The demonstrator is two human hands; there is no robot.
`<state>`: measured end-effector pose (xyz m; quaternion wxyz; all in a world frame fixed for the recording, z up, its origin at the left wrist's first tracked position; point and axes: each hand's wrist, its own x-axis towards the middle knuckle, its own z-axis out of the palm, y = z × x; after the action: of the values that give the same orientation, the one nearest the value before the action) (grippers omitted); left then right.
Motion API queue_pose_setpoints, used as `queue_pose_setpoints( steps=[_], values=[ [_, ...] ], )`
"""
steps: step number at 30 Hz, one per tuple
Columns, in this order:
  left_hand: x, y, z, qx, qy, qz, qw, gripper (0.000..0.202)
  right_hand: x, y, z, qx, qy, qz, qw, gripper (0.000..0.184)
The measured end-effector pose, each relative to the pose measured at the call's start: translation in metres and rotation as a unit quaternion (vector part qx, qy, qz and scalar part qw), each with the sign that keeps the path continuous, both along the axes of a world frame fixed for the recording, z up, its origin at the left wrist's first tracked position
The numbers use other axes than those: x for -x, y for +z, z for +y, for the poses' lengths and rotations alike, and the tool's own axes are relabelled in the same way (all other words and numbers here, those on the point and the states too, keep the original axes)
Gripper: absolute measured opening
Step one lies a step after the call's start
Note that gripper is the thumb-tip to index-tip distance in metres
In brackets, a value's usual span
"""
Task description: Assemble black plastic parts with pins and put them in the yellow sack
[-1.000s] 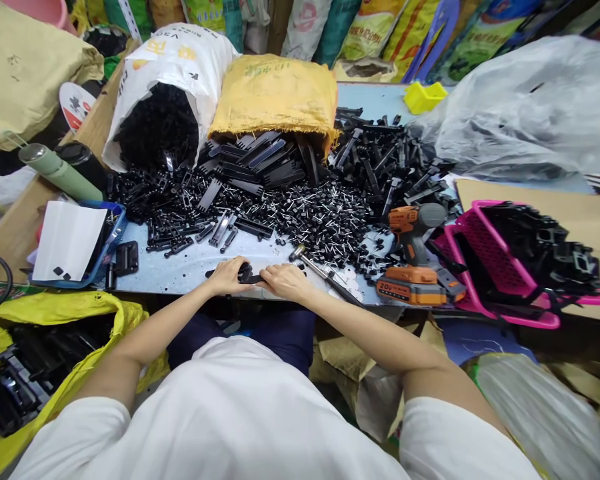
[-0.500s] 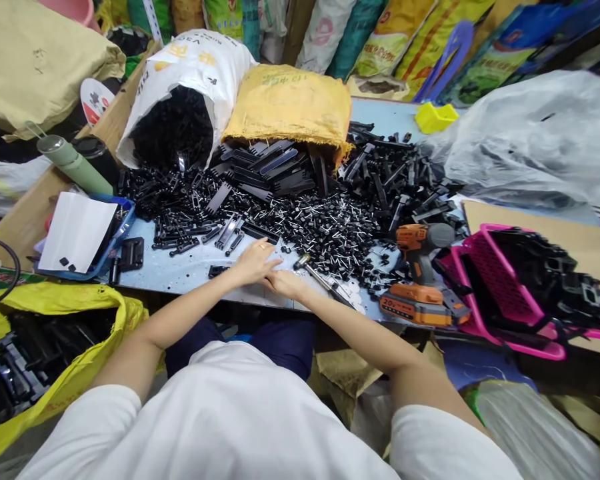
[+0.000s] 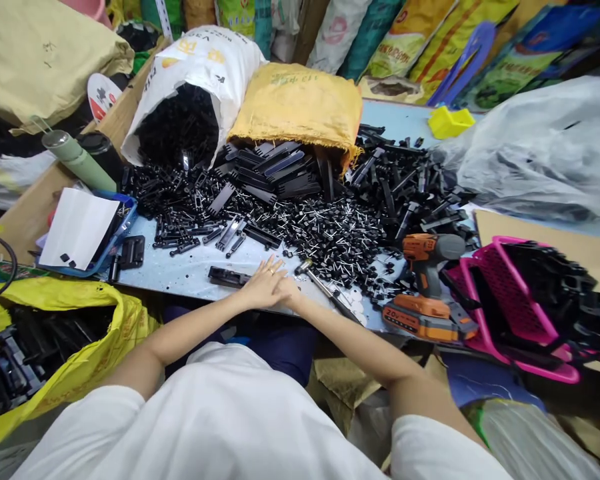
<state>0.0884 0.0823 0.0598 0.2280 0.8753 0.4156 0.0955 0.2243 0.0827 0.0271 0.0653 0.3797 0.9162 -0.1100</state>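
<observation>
My left hand [image 3: 264, 287] lies palm down near the front edge of the bench, fingers stretched forward, a ring on one of them. A long black plastic part [image 3: 228, 276] lies just left of it; its right end runs up to my left hand, and I cannot tell whether they touch. My right hand [image 3: 289, 291] meets the left one from the right, its fingertips tucked against or behind it, so what they do is hidden. A small hammer [image 3: 327, 288] lies right of my hands. Beyond them is a heap of black-headed pins [image 3: 330, 233].
An orange cordless drill [image 3: 423, 287] stands at right beside a pink basket [image 3: 525, 300] of black parts. A white sack [image 3: 230, 60] and a yellow sack [image 3: 300, 100] spill black pieces at the back. A blue tray [image 3: 87, 270] and a yellow bag [image 3: 130, 320] are at left.
My left hand's fingers have spread forward more, and more of the long black part shows to its left. The whole view has shifted slightly.
</observation>
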Motion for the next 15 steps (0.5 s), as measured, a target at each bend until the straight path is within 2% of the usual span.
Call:
queue_pose_setpoints(
  steps=[3, 5, 7, 9, 11, 15],
  values=[
    [0.029, 0.002, -0.013, -0.05, 0.019, -0.017, 0.998, 0.069, -0.007, 0.019, -0.022, -0.041, -0.057, -0.022, 0.997, 0.032],
    [0.048, -0.008, -0.016, -0.027, 0.037, -0.011, 0.999, 0.067, -0.009, 0.032, -0.034, -0.074, -0.067, -0.032, 0.994, 0.035],
    [0.061, -0.021, -0.016, -0.006, 0.047, -0.016, 0.999, 0.056, -0.009, 0.043, -0.043, -0.093, -0.061, -0.035, 0.993, 0.035],
    [0.066, -0.032, -0.017, -0.02, 0.053, -0.036, 0.998, 0.049, -0.008, 0.052, -0.046, -0.102, -0.051, -0.033, 0.993, 0.034],
    [0.068, -0.039, -0.018, -0.048, 0.047, -0.056, 0.996, 0.052, -0.008, 0.058, -0.046, -0.105, -0.035, -0.034, 0.993, 0.035],
    [0.068, -0.04, -0.02, -0.065, -0.002, -0.06, 0.996, 0.057, -0.014, 0.061, -0.042, -0.097, 0.008, -0.037, 0.995, 0.039]
  ],
)
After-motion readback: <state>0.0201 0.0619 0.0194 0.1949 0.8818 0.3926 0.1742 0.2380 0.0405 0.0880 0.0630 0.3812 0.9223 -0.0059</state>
